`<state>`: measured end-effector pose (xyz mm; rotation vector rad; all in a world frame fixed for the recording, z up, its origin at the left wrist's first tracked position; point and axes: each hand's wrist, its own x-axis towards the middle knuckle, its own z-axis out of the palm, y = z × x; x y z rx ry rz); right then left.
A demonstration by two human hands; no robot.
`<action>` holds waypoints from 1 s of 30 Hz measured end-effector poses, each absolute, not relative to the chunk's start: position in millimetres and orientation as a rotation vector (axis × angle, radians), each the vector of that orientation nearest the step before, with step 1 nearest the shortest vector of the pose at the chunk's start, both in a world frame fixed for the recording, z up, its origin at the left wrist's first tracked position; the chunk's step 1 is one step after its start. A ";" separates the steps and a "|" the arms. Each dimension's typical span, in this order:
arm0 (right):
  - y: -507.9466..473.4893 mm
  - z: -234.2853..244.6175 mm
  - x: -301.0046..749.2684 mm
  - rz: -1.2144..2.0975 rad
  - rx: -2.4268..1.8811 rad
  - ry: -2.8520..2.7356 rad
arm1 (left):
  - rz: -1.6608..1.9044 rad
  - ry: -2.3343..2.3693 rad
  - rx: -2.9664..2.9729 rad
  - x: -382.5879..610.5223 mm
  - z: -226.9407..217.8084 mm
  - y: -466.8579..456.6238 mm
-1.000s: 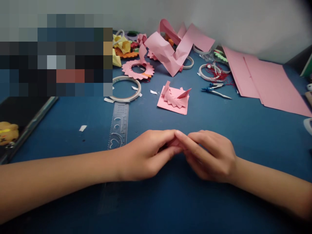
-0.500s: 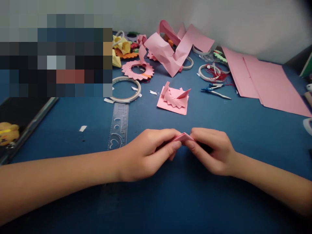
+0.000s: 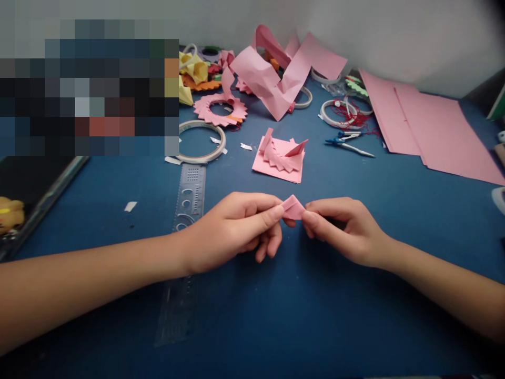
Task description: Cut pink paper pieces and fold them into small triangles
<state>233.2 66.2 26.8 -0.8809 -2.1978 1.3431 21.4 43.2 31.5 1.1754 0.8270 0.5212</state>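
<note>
A small folded piece of pink paper (image 3: pixel 293 207) is held up between my two hands, above the blue table (image 3: pixel 335 326). My left hand (image 3: pixel 240 223) pinches its left side between thumb and forefinger, the other fingers curled below. At the paper's right corner, the thumb and forefinger of my right hand (image 3: pixel 343 226) are closed on it. Just beyond lies a stack of pink paper squares (image 3: pixel 262 164) with a curved chain of folded pink pieces (image 3: pixel 282 158) on top. A clear plastic stencil ruler (image 3: pixel 175 310) passes beneath my left wrist, partly hidden.
Behind are a tape roll (image 3: pixel 224 145), a pink folded-paper ring (image 3: pixel 205 117), crumpled pink paper (image 3: pixel 260 76) and yellow paper shapes (image 3: pixel 195 68). A blue compass (image 3: pixel 349 145), red thread (image 3: pixel 347 115) and large pink sheets (image 3: pixel 442 131) lie at right. White scraps (image 3: pixel 130 206) dot the table.
Both hands have risen slightly with the folded paper, and more of its face shows between them. My left hand's lower fingers have come into sight. The view has shifted a little.
</note>
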 end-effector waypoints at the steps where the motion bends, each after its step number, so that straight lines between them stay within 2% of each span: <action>1: 66.9 26.3 234.4 1.370 -0.855 -2.187 | 0.522 0.827 1.185 21.9 32.1 42.8; 9: 64.5 27.2 230.8 1.298 -0.775 -2.214 | 0.496 0.893 1.453 24.8 30.1 35.7; 15: 61.3 22.9 227.3 0.934 -0.738 -2.292 | 0.544 0.958 1.523 25.2 27.7 33.1; 22: 57.2 16.2 228.0 0.543 -0.679 -2.308 | 0.687 0.988 1.268 26.9 32.7 36.2; 30: 52.8 14.3 228.2 0.299 -0.689 -2.281 | 0.749 0.937 1.170 20.5 33.3 43.0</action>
